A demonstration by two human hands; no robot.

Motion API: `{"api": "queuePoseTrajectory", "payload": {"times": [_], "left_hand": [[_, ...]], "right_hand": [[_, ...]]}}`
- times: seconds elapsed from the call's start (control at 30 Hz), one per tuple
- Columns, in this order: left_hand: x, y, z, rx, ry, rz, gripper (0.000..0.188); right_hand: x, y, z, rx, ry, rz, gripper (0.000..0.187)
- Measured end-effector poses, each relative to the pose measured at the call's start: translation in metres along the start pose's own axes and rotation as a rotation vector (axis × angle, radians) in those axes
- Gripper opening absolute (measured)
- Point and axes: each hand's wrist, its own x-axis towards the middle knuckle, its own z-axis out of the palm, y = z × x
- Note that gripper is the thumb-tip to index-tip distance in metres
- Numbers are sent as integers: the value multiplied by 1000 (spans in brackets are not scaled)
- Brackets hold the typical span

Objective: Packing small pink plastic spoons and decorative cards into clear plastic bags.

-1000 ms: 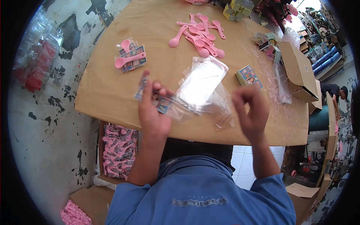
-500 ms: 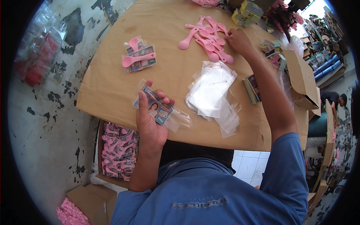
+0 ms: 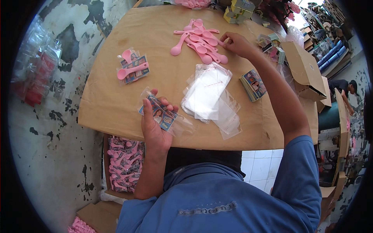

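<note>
In my left hand (image 3: 156, 130), low over the near left of the table, is a clear plastic bag (image 3: 183, 126) with a printed blue card (image 3: 165, 117) in it. My thumb lies along one side and my fingers curl behind. At the far side, my right hand (image 3: 236, 45) pinches the handle end of a pink spoon (image 3: 210, 35) on the right of a loose spoon pile (image 3: 196, 39). The fingertips partly cover that handle. Between my hands lies a stack of clear bags (image 3: 206, 91). A stack of printed cards (image 3: 254, 85) sits under my right forearm.
Bagged cards with pink spoons (image 3: 133, 70) lie at the table's left. A carton of packed spoons (image 3: 125, 163) stands below the left edge. An opened cardboard box (image 3: 303, 70) and small yellow boxes (image 3: 239, 11) are at the right and back. Another person (image 3: 344, 89) bends far right.
The view has shifted, so the table things sit further left. My right hand has closed its fingertips at a spoon's handle end. My left hand still holds the bagged card.
</note>
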Motion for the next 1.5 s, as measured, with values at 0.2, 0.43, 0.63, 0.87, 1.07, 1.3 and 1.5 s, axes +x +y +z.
{"api": "queuePoseTrajectory", "payload": {"times": [0.2,0.43,0.63,0.87,1.07,1.3,1.5], "left_hand": [[-1,-3,-2,26,-34,22,44],[7,-3,-4,-30,38,28,40],[33,12,-6,-217,84,77,36],[26,10,16,-175,51,314,42],[12,-13,34,-59,-73,226,49],[-3,-29,49,-88,-109,15,53],[-11,-32,48,-166,-183,-163,47]], "right_hand": [[5,16,0,32,-31,36,25],[-15,17,8,-40,174,-129,24],[-105,-59,-17,331,331,-138,19],[-241,-121,6,893,-122,101,17],[-251,-137,40,1085,-198,169,16],[-249,-150,66,1222,-73,92,27],[-244,-150,89,965,195,-18,43]]}}
